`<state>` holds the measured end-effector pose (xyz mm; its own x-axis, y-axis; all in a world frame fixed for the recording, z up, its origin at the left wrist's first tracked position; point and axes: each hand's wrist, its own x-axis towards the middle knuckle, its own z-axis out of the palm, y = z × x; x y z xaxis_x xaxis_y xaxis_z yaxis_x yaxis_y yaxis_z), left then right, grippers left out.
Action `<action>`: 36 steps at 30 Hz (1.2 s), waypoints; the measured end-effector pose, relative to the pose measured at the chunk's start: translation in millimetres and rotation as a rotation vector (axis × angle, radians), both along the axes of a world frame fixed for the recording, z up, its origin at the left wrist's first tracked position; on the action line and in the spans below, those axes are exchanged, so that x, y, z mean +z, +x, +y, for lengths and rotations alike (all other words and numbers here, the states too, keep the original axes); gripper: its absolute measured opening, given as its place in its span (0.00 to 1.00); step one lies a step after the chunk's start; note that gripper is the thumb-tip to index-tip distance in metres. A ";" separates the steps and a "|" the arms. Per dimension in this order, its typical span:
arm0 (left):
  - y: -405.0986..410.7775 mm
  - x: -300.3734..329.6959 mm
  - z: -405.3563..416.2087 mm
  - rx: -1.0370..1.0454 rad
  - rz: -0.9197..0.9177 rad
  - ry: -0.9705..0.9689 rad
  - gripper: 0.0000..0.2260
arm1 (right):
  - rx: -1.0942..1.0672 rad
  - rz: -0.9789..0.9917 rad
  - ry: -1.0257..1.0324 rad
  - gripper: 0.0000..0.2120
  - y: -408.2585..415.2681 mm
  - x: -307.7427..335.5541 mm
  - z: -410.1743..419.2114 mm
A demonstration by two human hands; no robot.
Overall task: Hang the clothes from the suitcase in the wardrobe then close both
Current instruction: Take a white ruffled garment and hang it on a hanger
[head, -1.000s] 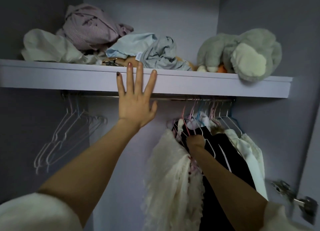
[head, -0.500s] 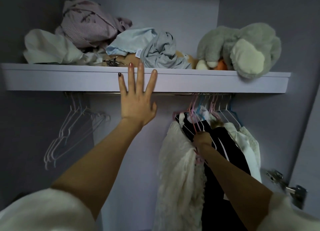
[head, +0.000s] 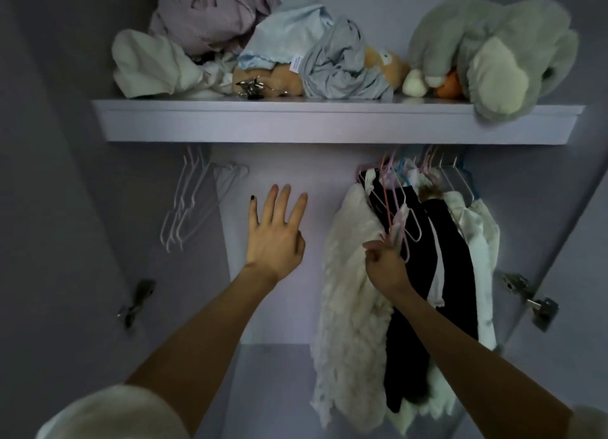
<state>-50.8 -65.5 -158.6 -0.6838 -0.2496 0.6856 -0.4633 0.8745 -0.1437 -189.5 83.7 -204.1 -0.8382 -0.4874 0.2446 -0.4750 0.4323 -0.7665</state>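
Inside the open wardrobe [head: 427,27], the left hand [head: 274,238] is hanging in the air below the front edge of the shelf [head: 329,122], fingers straight and spread, touching nothing and holding nothing. The right hand [head: 385,264] is reaching into the hanging clothes under the right end of the shelf, its fingers curling round the lower part of a pink hanger [head: 396,221] with pale cloth on it. Just left of that hand a fluffy white garment [head: 348,290] is hanging, and just right of it a black garment [head: 450,257], with a white garment [head: 483,241] beyond, nearest the right wall. Their hanger hooks are crowding together on the rail under the shelf's right end. Under the left end of the shelf a bunch of bare white hangers [head: 194,201] is dangling, well apart from the clothes. On top of the shelf, crumpled clothes [head: 263,43] are lying from the left end to the middle, and a grey plush toy [head: 493,53] is sitting at the right end, part of it drooping over the front edge
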 end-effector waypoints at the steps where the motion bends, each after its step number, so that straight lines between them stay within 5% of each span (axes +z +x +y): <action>1: 13.3 -12.3 5.3 0.018 -0.042 0.036 0.31 | 0.028 -0.007 -0.003 0.13 9.6 -6.8 1.0; 9: 156.8 -112.7 72.4 0.229 -0.278 0.435 0.23 | 0.356 -0.220 -0.002 0.12 115.7 -84.2 24.0; 22: 424.9 -258.8 167.8 0.507 -0.480 0.962 0.23 | 0.955 -0.526 0.695 0.12 360.6 -231.5 40.7; 28: 549.5 -296.7 127.2 0.743 -0.421 1.124 0.16 | 1.192 -0.509 0.939 0.13 492.7 -268.9 9.5; 36: 674.2 -366.7 58.7 0.966 -0.213 1.338 0.16 | 1.128 -0.507 0.849 0.17 630.6 -341.5 -78.0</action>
